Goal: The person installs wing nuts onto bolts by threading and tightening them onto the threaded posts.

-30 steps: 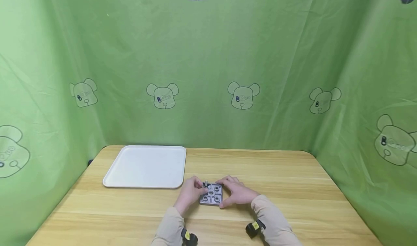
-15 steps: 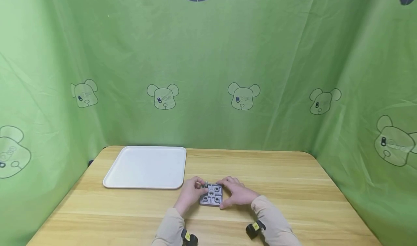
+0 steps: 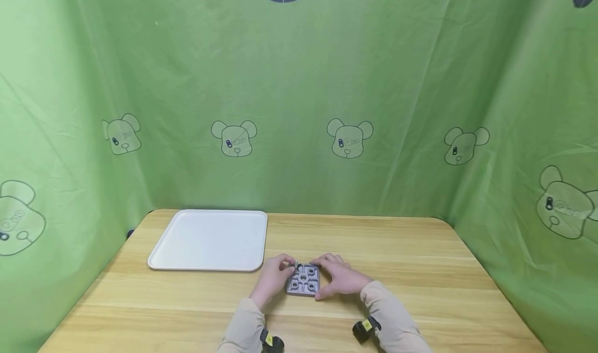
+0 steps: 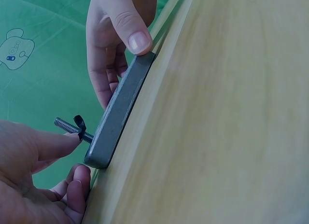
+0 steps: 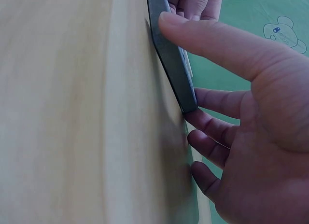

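A square grey metal plate (image 3: 303, 287) with round holes and raised ribs lies on the table in the head view. From its far left corner rises a threaded bolt (image 4: 63, 124), with a black wing nut (image 4: 79, 121) partway along it in the left wrist view. My left hand (image 3: 271, 276) pinches at the wing nut, the thumb against one wing; the index fingertip is hidden there. My right hand (image 3: 341, 276) grips the plate's right side. Its thumb presses the near edge, and fingers reach the far edge in the right wrist view.
A white rectangular tray (image 3: 210, 240) sits at the back left of the wooden table (image 3: 397, 249). Green cloth (image 3: 289, 187) with bear-head outlines hangs behind and on both sides. A black camera is strapped to each wrist.
My left thumb and fingers have shifted slightly at the wing nut, the thumb drawing back a little from the plate. My right hand and the plate stay in place.
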`<state>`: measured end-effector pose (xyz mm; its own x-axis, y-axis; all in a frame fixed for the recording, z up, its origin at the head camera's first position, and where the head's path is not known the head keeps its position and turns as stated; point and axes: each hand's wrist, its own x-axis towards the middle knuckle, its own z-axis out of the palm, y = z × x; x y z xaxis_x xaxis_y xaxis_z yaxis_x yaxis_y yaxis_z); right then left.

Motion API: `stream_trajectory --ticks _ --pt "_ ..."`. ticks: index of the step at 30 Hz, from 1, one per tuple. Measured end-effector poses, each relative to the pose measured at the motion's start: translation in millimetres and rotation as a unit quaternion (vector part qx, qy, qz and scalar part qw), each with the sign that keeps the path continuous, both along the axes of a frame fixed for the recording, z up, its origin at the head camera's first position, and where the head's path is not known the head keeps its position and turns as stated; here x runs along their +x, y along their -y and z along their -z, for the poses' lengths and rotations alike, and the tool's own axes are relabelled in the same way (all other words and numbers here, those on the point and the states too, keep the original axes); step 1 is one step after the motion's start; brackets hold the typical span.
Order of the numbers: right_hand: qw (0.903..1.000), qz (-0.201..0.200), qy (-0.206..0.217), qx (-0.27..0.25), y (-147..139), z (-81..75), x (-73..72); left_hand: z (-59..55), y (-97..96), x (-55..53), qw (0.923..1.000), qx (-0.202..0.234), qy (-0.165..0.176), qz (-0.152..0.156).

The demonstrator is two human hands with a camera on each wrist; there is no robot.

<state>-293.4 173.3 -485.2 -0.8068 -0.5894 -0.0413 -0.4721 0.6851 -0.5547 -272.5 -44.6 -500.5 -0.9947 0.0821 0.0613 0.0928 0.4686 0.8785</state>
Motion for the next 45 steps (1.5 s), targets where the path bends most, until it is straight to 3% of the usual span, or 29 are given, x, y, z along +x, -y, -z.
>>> stream_trajectory --ticks 6,15,29,45 --pt "1.0000 0.002 0.001 0.002 -0.1 0.4 0.2 0.1 -0.8 -0.3 1.0000 -0.006 0.000 -0.003" --pt "1.0000 0.001 0.009 0.001 -0.1 -2.1 1.5 -2.3 -1.5 0.9 0.9990 0.028 0.022 -0.026" --pt "1.0000 -0.001 0.007 0.000 -0.1 -0.7 0.4 -4.7 -1.4 1.7 0.9995 -0.002 0.028 -0.015" --pt "1.0000 -0.003 -0.002 0.005 -0.2 0.1 0.0 -4.4 -1.1 1.4 0.9998 0.003 0.016 -0.008"
